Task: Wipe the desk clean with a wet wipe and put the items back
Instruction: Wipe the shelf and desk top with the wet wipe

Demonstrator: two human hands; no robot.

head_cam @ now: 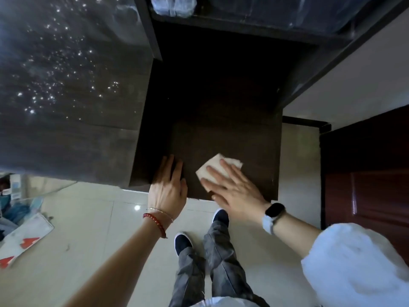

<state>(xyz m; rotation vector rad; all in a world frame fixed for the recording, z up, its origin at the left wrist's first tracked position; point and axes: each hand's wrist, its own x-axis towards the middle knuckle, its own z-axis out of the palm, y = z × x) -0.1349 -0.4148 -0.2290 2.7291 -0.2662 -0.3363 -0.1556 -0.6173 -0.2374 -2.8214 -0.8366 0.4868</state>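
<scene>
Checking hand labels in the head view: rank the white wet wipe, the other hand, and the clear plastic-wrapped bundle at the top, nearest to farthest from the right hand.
1. White wet wipe: under the right hand, pressed flat on the dark brown desk.
2. Left hand: beside it, at the desk's near-left edge.
3. Clear plastic-wrapped bundle: far back, on the shelf.

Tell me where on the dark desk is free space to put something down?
The dark desk is bare behind the wet wipe, up to the dim shelf at the back. The near edge is crowded: the left hand rests at its left corner, the right hand presses the wipe.
</scene>
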